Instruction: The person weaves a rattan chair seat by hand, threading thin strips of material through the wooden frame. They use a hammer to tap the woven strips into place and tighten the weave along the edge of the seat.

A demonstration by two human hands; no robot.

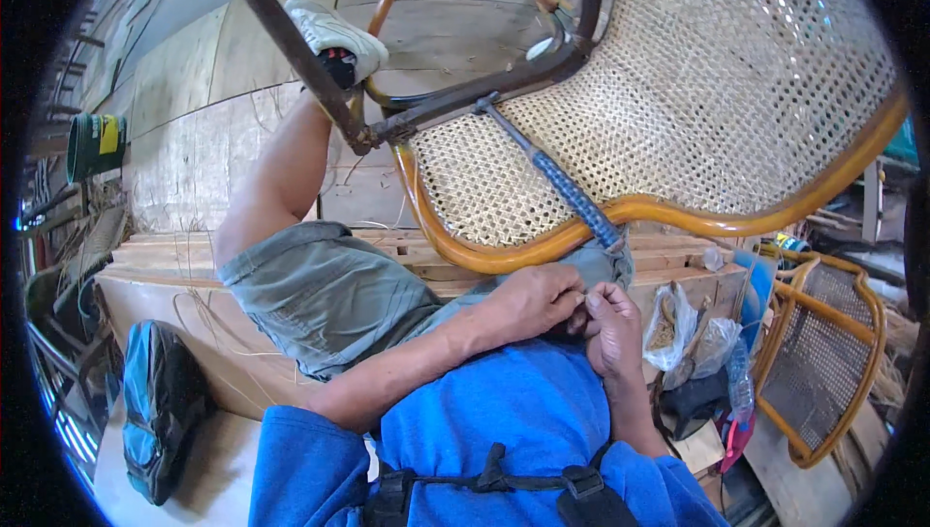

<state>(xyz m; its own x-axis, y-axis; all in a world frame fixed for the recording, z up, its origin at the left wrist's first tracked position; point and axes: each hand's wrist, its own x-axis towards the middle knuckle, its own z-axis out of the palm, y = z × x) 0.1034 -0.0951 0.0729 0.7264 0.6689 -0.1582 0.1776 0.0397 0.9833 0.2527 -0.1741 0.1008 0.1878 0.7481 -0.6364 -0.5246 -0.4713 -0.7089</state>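
Wood floor (194, 130), cane chair (678, 101) ahead.
Left hand (536, 300) fingers pinched, right hand (616, 325) loosely curled alongside; can't tell if holding.

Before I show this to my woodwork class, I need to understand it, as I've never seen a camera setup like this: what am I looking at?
There is no machine here, just a person's bare hands. The one picture comes from a wide fisheye camera worn on the head, looking down, so straight edges bend near the rim.

The left hand and right hand come together in front of a blue cloth shirt, their fingers curled. Anything pinched there is too small to make out.

Just beyond is a large chair-like piece with a glossy amber-brown frame and woven cane panel. A slim hammer with a blue-patterned handle lies across it.

At left, a teal-and-black fabric bag rests on a pale board.
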